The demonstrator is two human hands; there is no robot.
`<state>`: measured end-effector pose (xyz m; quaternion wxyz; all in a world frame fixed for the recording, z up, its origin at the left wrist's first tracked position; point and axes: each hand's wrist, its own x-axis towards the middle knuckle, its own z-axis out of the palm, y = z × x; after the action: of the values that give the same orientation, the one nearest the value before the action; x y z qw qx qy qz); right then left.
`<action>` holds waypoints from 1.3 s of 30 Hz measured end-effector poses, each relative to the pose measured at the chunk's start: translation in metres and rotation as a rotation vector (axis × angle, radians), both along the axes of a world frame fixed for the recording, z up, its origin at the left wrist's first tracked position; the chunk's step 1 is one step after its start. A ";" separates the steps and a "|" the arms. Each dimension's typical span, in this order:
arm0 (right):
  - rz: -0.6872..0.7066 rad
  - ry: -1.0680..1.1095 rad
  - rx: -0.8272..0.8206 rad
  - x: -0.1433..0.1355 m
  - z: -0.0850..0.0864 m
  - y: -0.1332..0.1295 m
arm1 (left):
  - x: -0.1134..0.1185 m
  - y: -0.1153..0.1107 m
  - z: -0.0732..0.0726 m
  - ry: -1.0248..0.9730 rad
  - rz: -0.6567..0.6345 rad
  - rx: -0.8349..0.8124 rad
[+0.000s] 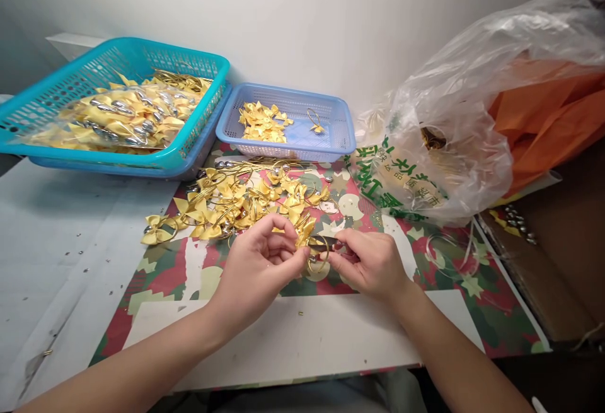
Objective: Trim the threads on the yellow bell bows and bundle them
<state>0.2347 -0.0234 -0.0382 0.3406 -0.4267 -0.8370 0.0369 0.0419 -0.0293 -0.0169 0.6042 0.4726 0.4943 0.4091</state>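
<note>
- Bow [305, 231] is pinched by left hand [267, 255], presumably for steadiness.
- Dark tool [323, 243] is gripped by right hand [371, 258] beside bow.
- Pile [250, 202] is kept near, likely for reach.

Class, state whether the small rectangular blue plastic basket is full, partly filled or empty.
The basket is partly filled: yellow fabric bows heap its left side, while bare blue bottom shows farther right.

Left grip [265, 255] pinched, right grip [375, 263] curled
</note>
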 end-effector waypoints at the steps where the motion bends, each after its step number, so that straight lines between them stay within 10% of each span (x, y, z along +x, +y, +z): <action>1: -0.003 0.001 0.000 0.000 0.000 0.000 | 0.000 0.000 0.000 0.006 0.001 0.009; 39: 0.000 -0.095 0.027 -0.001 0.001 -0.003 | 0.001 -0.004 -0.001 0.062 -0.012 0.049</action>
<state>0.2336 -0.0260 -0.0370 0.3063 -0.4235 -0.8525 0.0055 0.0431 -0.0330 -0.0182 0.5792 0.5027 0.4999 0.4024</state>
